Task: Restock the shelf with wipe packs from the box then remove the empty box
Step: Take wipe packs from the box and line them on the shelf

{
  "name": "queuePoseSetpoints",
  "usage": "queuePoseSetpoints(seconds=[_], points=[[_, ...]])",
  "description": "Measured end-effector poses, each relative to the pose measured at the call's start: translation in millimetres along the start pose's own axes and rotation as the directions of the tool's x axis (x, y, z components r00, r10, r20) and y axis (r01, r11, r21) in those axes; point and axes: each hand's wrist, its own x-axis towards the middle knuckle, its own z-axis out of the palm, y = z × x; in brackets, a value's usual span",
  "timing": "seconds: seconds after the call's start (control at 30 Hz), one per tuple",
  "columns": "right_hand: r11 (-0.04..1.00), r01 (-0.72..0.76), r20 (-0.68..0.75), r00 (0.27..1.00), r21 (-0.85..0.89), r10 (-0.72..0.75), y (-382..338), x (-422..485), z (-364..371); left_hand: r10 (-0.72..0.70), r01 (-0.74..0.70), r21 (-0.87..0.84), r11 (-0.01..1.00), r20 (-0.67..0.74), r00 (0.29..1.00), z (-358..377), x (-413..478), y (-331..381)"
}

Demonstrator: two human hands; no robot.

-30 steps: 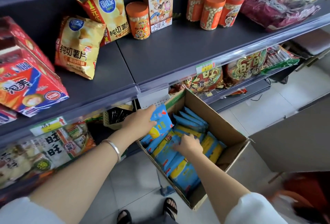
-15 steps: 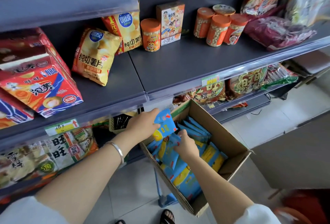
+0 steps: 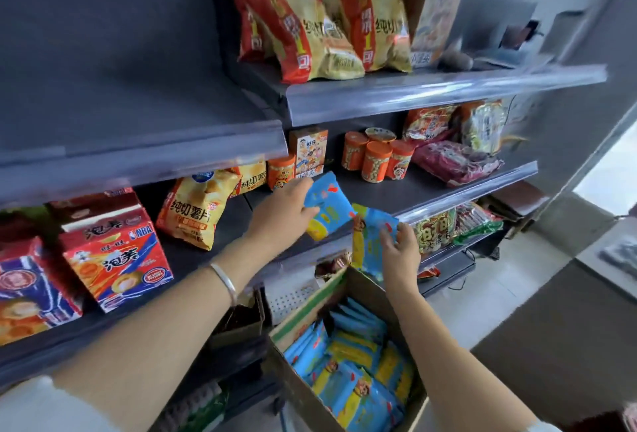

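Both hands have come up out of the box (image 3: 367,290) since a second ago, each with a wipe pack. The left hand (image 3: 282,211) holds its pack (image 3: 327,206) over the middle shelf (image 3: 379,194), well above the box, grip closed on the pack's left edge. Half a second back that pack was barely clear of the box rim. The right hand (image 3: 401,249), then down among the packs, now pinches a second pack (image 3: 368,242) by its right edge, just above the box's far wall and short of the shelf. The first placing looks imminent. Many packs (image 3: 358,380) remain in the box, so removing it is far off. The view has also tilted upward since then.
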Motion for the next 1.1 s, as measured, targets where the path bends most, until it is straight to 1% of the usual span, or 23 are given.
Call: queuePoseSetpoints(seconds=[0.07, 0.13, 0.2, 0.27, 0.33, 0.43, 0.53, 0.7, 0.8, 0.87, 0.97, 1.03, 1.1], points=[[0.993, 0.088, -0.090, 0.993, 0.076, -0.081, -37, -1, 3, 0.045, -0.049, -0.030, 0.998, -0.134, 0.990, -29, 2, 4], [0.974, 0.176, -0.136, 0.978, 0.143, -0.157, -74, -3, 9, 0.089, -0.111, -0.064, 0.992, -0.270, 0.959, -58, -1, 3], [0.952, 0.241, -0.137, 0.967, 0.190, -0.217, -110, -9, 19, 0.102, -0.153, -0.109, 0.982, -0.372, 0.922, -88, -5, -4], [0.924, 0.305, -0.118, 0.952, 0.231, -0.284, -143, -19, 32, 0.081, -0.164, -0.149, 0.975, -0.450, 0.890, -120, -13, -13], [0.886, 0.386, -0.115, 0.922, 0.258, -0.368, -172, -34, 48, 0.042, -0.156, -0.187, 0.970, -0.503, 0.863, -152, -23, -27], [0.860, 0.435, -0.070, 0.899, 0.269, -0.433, -208, -59, 79, 0.000, -0.136, -0.201, 0.970, -0.561, 0.828, -197, -41, -54], [0.848, 0.476, -0.022, 0.874, 0.234, -0.485, -240, -85, 114, -0.058, -0.094, -0.212, 0.973, -0.613, 0.788, -237, -62, -86], [0.789, 0.582, 0.051, 0.798, 0.194, -0.601, -285, -128, 170, -0.137, -0.012, -0.204, 0.979, -0.700, 0.700, -292, -102, -136], [0.743, 0.658, 0.148, 0.728, 0.127, -0.670, -307, -150, 202, -0.201, 0.070, -0.207, 0.976, -0.727, 0.656, -316, -126, -167], [0.696, 0.714, 0.232, 0.667, 0.075, -0.708, -322, -166, 221, -0.239, 0.108, -0.222, 0.969, -0.741, 0.628, -328, -142, -187], [0.587, 0.808, 0.332, 0.542, 0.047, -0.772, -343, -192, 248, -0.279, 0.186, -0.210, 0.960, -0.781, 0.559, -347, -168, -213], [0.509, 0.859, 0.370, 0.457, 0.052, -0.809, -354, -205, 266, -0.326, 0.247, -0.227, 0.942, -0.794, 0.513, -358, -184, -229], [0.433, 0.899, 0.410, 0.370, 0.069, -0.834, -363, -215, 286, -0.382, 0.298, -0.263, 0.918, -0.789, 0.481, -368, -197, -249]])
